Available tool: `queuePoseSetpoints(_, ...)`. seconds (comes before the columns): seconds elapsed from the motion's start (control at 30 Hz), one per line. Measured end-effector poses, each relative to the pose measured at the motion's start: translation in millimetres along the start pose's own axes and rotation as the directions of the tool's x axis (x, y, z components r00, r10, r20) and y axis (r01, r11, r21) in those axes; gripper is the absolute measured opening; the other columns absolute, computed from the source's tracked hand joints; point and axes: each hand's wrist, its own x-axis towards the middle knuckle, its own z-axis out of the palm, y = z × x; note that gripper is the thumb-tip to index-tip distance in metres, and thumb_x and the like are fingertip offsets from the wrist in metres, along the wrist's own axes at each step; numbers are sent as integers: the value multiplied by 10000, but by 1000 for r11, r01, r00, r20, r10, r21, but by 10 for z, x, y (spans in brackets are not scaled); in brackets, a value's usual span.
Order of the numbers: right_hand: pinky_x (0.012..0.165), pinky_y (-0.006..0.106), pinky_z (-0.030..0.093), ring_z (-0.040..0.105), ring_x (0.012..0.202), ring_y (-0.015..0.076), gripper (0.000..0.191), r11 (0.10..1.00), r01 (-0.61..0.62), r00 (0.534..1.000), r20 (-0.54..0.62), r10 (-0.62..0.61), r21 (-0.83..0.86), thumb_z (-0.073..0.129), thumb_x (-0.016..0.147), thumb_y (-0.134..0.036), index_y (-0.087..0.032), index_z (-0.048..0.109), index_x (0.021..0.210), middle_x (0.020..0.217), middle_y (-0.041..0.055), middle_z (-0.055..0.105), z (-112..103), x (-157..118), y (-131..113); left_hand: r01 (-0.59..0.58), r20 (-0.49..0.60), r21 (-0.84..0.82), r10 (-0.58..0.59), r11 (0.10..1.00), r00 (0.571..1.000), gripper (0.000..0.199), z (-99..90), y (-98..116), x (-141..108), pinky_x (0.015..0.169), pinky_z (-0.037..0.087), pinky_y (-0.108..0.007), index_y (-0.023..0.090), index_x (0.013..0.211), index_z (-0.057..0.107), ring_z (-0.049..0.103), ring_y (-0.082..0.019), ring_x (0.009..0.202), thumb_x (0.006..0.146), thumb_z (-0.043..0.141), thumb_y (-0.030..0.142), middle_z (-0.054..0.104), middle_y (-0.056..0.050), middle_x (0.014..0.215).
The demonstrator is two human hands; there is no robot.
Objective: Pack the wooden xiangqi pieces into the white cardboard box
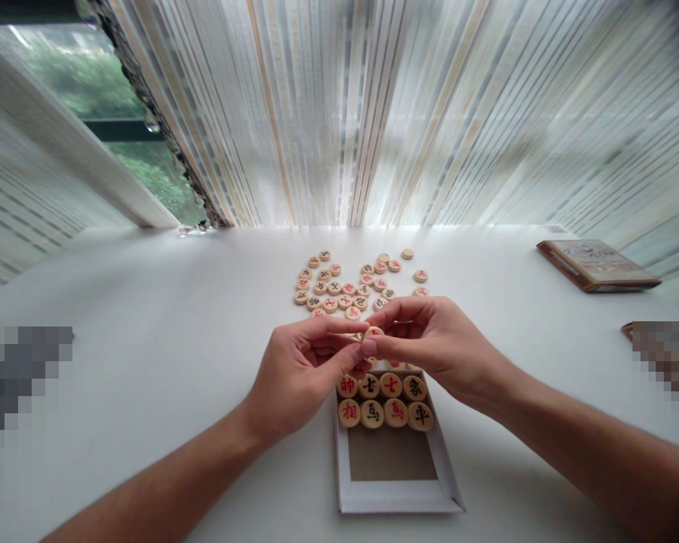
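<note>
Above the far end of an open cardboard box [393, 498], my left hand [302, 362] and my right hand [424, 332] meet, fingertips pinched together on a round wooden Chinese chess piece [374, 332] with a red character. The piece is tilted and partly covered by fingers. Inside the box, several pieces lie face up in rows, among them a red-marked piece [396, 413] and a black-marked piece [420, 415]. My hands partly hide the box's far end and the pieces there. Bare brown bottom shows in its near part.
Beyond my hands, several loose chess pieces [333, 287] are scattered on the white table [204, 339], a few of them blank side up. A flat brown box [600, 264] lies at the far right. Striped curtains [339, 113] hang behind the table.
</note>
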Motion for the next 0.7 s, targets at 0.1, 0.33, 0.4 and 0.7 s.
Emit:
queuePoseSetpoints(0.1,520,164,488,657,577,94,332,999,21,999,-25,-22,-48,1047,583,-248,-156,800,785,669,12,756,-3,-3,4,-48,24,46,47,998,999,179,-4,-26,-10,715,675,-164,136,1033,829,820,-139,740,858,850,107,862,-59,870)
queuePoseSetpoints(0.33,575,206,492,630,612,103,267,994,75,997,-8,-76,-83,1009,674,-292,-155,822,805,673,12,731,-26,-19,31,-53,32,33,52,998,998,226,-37,-48,-7,775,690,-199,162,1025,827,843,-177,847,822,875,74,868,-53,929)
queuePoseSetpoints(0.4,596,216,490,624,621,104,233,990,96,995,14,-95,-105,986,720,-305,-156,833,813,670,15,727,-30,-18,35,-39,18,5,39,999,999,239,-38,-39,-1,753,690,-196,160,993,830,843,-181,821,784,905,71,867,-49,909)
queuePoseSetpoints(0.7,677,238,542,682,734,128,253,987,121,992,52,-116,-106,919,833,-354,-213,877,1039,790,49,788,-69,7,57,46,-41,-26,-47,999,998,244,-34,25,40,677,689,-217,118,976,821,829,-192,739,776,940,190,857,-79,846)
